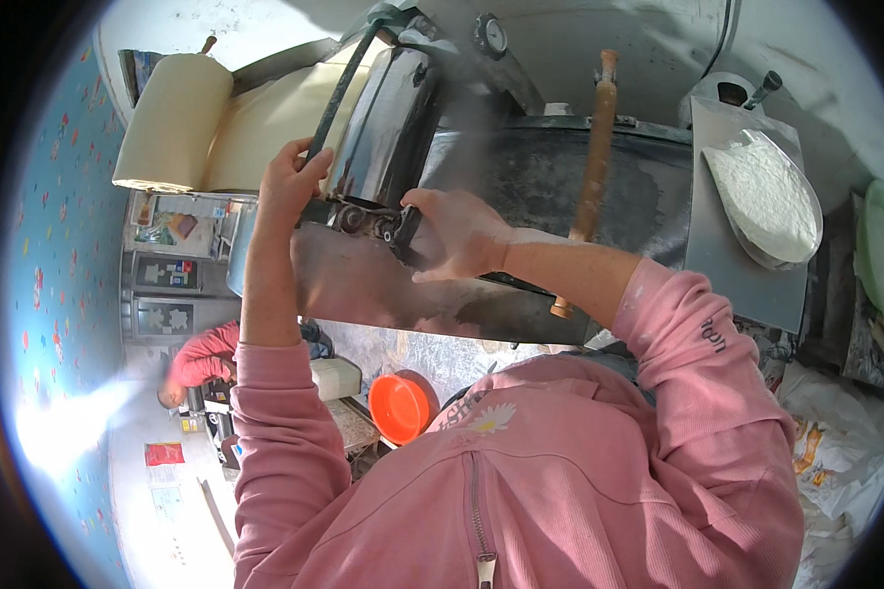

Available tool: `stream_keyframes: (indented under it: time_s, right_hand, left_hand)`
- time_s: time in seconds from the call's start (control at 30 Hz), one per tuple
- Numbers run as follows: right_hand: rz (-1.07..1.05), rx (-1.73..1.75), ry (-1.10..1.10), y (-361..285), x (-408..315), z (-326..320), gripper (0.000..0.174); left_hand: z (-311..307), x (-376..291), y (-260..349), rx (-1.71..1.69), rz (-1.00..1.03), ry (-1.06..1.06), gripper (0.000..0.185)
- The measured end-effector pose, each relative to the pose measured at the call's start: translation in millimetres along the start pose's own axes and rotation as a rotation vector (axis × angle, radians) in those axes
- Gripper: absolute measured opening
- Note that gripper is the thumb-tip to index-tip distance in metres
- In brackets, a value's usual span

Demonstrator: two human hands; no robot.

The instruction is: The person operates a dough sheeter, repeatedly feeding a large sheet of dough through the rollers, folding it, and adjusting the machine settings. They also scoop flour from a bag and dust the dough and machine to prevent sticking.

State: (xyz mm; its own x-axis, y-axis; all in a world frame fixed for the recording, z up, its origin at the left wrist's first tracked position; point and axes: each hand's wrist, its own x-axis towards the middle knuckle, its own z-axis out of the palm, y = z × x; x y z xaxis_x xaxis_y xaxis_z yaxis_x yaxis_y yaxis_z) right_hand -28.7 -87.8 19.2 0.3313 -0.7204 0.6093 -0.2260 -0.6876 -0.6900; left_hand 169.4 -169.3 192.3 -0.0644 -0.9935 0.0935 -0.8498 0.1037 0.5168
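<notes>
In front of me stands a dough sheeting machine with a shiny metal roller [383, 110]. My left hand [295, 177] grips the lower end of a dark metal bar [342, 92] that runs along the roller's left side. Cupped around a black handle [407, 232] at the machine's near end is my right hand [460, 232], with thumb and index finger on either side. That hand is partly blurred. A pale dough sheet [280, 110] lies left of the bar, beside a thick dough roll [173, 121].
A wooden rolling pin [595, 162] lies across the dark machine bed [516, 162]. To the right, a clear scoop of white flour [766, 199] rests on a grey board [714, 258]. An orange basin [398, 408] is below. Another person [206, 357] is at lower left.
</notes>
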Motion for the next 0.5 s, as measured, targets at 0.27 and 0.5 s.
stream_keyframes:
  time_s: [0.27, 0.5]
  right_hand:
    - [0.052, -0.058, -0.141, 0.8, 3.8, -4.9, 0.081]
    - [-0.2, -0.179, -0.035, 17.9, 8.4, -1.2, 0.081]
  left_hand:
    - [-0.7, 2.1, -4.7, -0.016, 0.026, -0.008, 0.047]
    - [-0.7, 1.8, -3.2, -0.002, 0.026, -0.003, 0.048]
